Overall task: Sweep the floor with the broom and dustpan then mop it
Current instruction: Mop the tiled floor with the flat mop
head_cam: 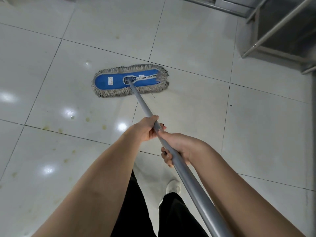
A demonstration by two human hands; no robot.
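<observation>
My left hand (147, 129) is wrapped round the pole (142, 104) from the left with its fingers curled under. My right hand (177, 147) grips the same pole just behind it, fingertips showing beneath, and the two hands almost touch. The pole runs down and away from me to the mop (112, 81), whose blue pad lies flat on the floor (188, 40), set crosswise to the pole over a tile joint, grey fringe spread all round. I judge this to be the mopping part of the job; neither broom nor dustpan is in view. To do it well I should keep the pad flat so the whole fringe drags, not tip it onto one edge. I should also work in overlapping passes, drawing dirt along rather than scattering it. The yellowish stains (87, 119) dotted over the tiles to my left look most in need of it. They lie well apart from the pad, so I would swing that way, press a little harder and likely go over them more than once. A small dark speck (230, 105) sits on a tile to the right. I should mind my shoe (173, 186), near the pole below my hands, and tread carefully on the shiny tile. As for containers, I see no bucket. The metal rack (273, 26) at the far right is the only thing that might hold anything, and I cannot tell whether it does.
</observation>
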